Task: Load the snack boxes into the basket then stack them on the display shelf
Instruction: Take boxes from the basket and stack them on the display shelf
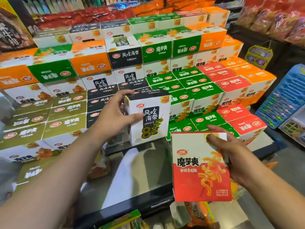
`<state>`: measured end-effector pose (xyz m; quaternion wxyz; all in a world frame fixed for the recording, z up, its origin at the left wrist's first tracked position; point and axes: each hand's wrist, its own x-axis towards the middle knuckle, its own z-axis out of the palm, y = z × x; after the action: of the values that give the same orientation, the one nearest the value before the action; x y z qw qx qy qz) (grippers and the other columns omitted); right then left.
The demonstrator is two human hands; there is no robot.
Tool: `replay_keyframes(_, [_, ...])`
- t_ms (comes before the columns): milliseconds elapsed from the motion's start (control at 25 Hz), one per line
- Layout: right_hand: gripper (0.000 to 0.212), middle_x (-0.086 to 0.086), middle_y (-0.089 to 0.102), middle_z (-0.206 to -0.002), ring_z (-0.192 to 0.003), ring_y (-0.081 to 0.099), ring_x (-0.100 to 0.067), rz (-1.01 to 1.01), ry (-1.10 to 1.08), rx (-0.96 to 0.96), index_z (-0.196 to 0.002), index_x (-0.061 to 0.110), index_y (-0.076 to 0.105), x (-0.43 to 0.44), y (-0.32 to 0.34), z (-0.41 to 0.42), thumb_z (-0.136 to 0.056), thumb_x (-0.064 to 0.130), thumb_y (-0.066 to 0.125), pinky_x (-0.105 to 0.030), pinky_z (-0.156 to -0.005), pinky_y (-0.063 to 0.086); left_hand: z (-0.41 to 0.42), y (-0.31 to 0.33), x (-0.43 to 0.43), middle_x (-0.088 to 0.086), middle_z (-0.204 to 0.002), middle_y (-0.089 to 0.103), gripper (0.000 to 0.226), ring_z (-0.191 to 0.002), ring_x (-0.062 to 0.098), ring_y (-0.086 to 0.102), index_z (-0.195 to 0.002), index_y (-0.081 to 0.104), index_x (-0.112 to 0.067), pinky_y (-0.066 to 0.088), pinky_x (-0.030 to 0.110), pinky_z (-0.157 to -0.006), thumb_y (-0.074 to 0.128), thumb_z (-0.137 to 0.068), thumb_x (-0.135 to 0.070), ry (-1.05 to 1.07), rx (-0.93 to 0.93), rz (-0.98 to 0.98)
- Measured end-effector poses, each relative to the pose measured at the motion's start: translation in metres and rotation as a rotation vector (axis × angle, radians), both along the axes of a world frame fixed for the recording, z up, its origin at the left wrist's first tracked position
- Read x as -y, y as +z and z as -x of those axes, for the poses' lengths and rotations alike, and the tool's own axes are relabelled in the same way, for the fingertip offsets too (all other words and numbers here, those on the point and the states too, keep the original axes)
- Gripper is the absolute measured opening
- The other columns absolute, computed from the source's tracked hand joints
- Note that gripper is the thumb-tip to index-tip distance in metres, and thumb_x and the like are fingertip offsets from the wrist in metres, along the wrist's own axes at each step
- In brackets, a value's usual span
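Left hand (113,113) is clamped round the black-and-white snack box (148,118). Its thumb lies across the printed front and its fingers hook over the top far edge, holding the box upright just in front of the black-topped row (102,98) of stacked boxes. Right hand (231,156) grips the red snack box (198,172) by its right side, thumb pressed on the front near the top corner. It carries the box above what looks like the basket (132,207), though the view down there is too smeared to be sure. Both seem to be light cardboard cartons, stiff at the corners but likely to dent across the broad faces, with glossy print that could slip. I'd hold each by opposite edges near a corner and set it down flat on its matching colour.
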<state>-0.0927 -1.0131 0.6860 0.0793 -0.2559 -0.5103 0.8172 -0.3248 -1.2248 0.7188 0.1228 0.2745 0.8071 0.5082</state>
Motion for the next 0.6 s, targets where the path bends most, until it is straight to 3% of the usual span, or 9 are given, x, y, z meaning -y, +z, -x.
replay_keyframes(80, [0.098,-0.012,0.073,-0.107,-0.094,0.071,-0.037,0.015,-0.010,0.000,-0.112,0.033,0.066,0.001,-0.005,0.004,-0.020,0.045,0.098,-0.049,-0.068,0.060,0.009,0.000,0.000,-0.018,-0.099,0.068,0.065,-0.085,-0.010,0.066,-0.120,0.048,-0.042,0.052,0.011,-0.077,0.086,-0.071,-0.021,-0.011,-0.031,0.022])
replay_keyframes(200, [0.100,-0.013,0.073,-0.108,-0.094,0.071,-0.036,0.033,-0.032,-0.021,-0.111,0.031,0.066,0.003,-0.010,0.011,-0.018,0.044,0.099,-0.047,-0.067,0.060,0.027,-0.003,0.002,-0.011,-0.101,0.072,0.065,-0.090,0.003,0.070,-0.115,0.046,-0.051,0.059,0.037,-0.081,0.086,-0.068,-0.030,0.014,0.008,0.024])
replay_keyframes(280, [0.101,-0.014,0.072,-0.108,-0.094,0.071,-0.037,0.043,-0.041,-0.035,-0.113,0.030,0.065,0.005,-0.011,0.016,-0.019,0.043,0.099,-0.047,-0.067,0.060,0.036,-0.004,0.002,-0.007,-0.109,0.070,0.064,-0.095,0.009,0.070,-0.111,0.043,-0.053,0.059,0.044,-0.081,0.086,-0.069,-0.031,0.020,-0.011,0.065])
replay_keyframes(440, [0.099,-0.014,0.072,-0.110,-0.096,0.070,-0.038,0.075,-0.062,-0.039,-0.111,0.029,0.064,0.009,-0.013,0.022,-0.020,0.040,0.100,-0.049,-0.070,0.059,0.044,-0.007,-0.003,-0.004,-0.131,0.053,0.072,-0.104,0.011,0.064,-0.121,0.039,-0.040,0.058,0.041,-0.086,0.088,-0.069,-0.028,0.019,-0.127,0.161])
replay_keyframes(520, [0.099,-0.014,0.072,-0.110,-0.097,0.070,-0.038,0.081,-0.071,-0.032,-0.111,0.028,0.064,0.009,-0.015,0.025,-0.019,0.040,0.100,-0.050,-0.074,0.059,0.044,-0.010,-0.007,-0.005,-0.130,0.041,0.074,-0.111,0.014,0.053,-0.129,0.041,-0.030,0.053,0.041,-0.094,0.086,-0.071,-0.028,0.018,-0.260,0.280])
replay_keyframes(600, [0.097,-0.015,0.072,-0.110,-0.097,0.070,-0.039,0.099,-0.072,-0.032,-0.110,0.028,0.064,0.010,-0.017,0.028,-0.020,0.040,0.100,-0.050,-0.074,0.059,0.044,-0.013,-0.009,0.002,-0.135,0.041,0.074,-0.119,0.018,0.047,-0.134,0.040,-0.024,0.044,0.038,-0.101,0.084,-0.074,-0.032,0.007,-0.352,0.383])
